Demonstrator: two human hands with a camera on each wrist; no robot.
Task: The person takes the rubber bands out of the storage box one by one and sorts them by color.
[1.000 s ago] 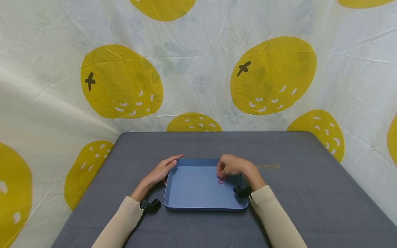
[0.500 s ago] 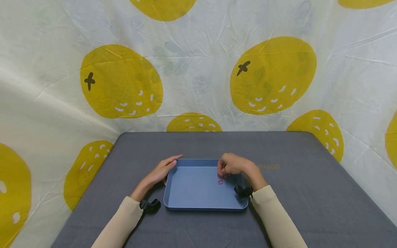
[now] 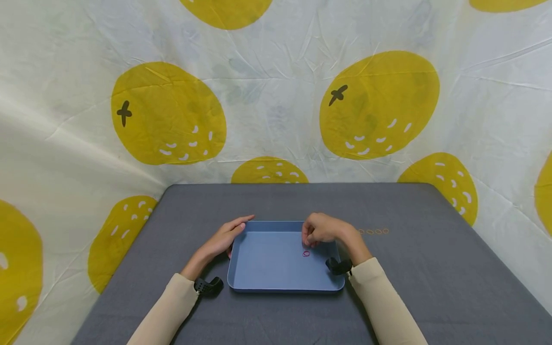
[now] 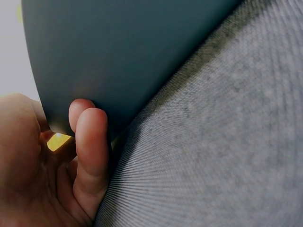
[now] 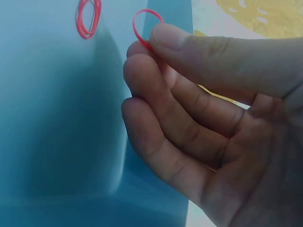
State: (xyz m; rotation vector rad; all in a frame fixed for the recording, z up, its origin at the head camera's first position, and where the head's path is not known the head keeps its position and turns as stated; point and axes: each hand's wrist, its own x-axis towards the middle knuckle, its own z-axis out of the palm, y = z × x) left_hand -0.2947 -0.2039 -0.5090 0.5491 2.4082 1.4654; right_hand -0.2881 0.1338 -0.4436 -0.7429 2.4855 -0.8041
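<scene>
My right hand (image 3: 321,229) is over the back right part of the blue tray (image 3: 282,290). Between thumb and forefinger it pinches a red rubber band (image 5: 136,29), whose loop stands out past the fingertips in the right wrist view. Another red rubber band (image 3: 306,254) lies on the tray floor just in front of that hand; close up, its strands look doubled. My left hand (image 3: 224,237) holds the tray at its back left corner, thumb at the rim. In the left wrist view, curled fingers (image 4: 92,142) press against the tray's outer wall.
Several yellow-orange rubber bands (image 3: 374,232) lie in a row on the grey tablecloth (image 3: 431,268), right of the tray; the right forearm may cover more. A white curtain with yellow fruit prints (image 3: 276,110) hangs behind and beside the table.
The right hand has lifted very slightly away from the red rubber band on the tray floor. The left hand and the tray have stayed put.
</scene>
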